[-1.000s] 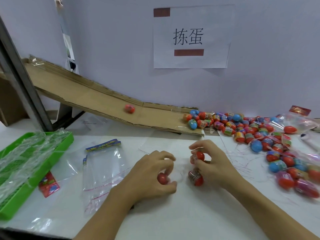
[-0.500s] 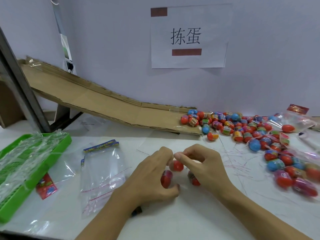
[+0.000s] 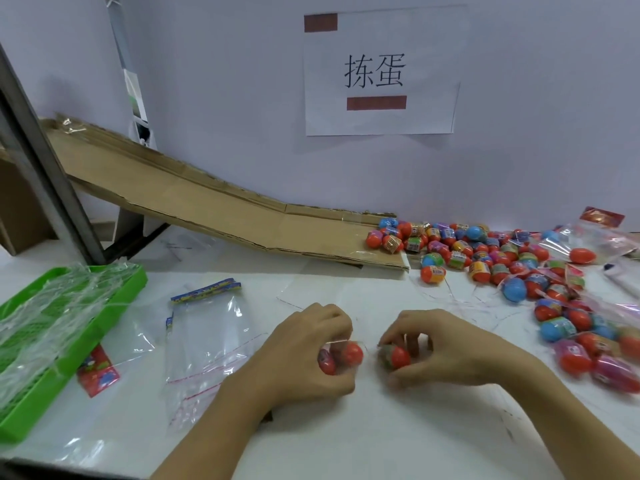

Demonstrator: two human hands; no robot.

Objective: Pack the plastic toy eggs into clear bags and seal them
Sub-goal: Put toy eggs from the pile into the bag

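Red plastic shows between both sets of curled fingers at the near middle of the white table. The left hand grips two red eggs that sit inside thin clear film, its fingers wrapped over them from above. Just beside it, not touching, the right hand pinches a single egg – red at one end, with a printed band at the other – between thumb and fingertips.

Left of the hands lie flat clear bags with red zip lines and a blue printed header; a small red card sits under film near them. Farther left stands a green basket draped with crumpled clear plastic.

To the right, loose eggs – red, blue, pink, many with printed wrappers – spread across the table from near to far, some tucked under clear bags. One filled bag with a red header lies at the far right, a red egg visible inside.

Beyond, a cardboard ramp slopes down from the left to the egg pile. On the wall behind hangs a paper sign with two characters and two brown bars
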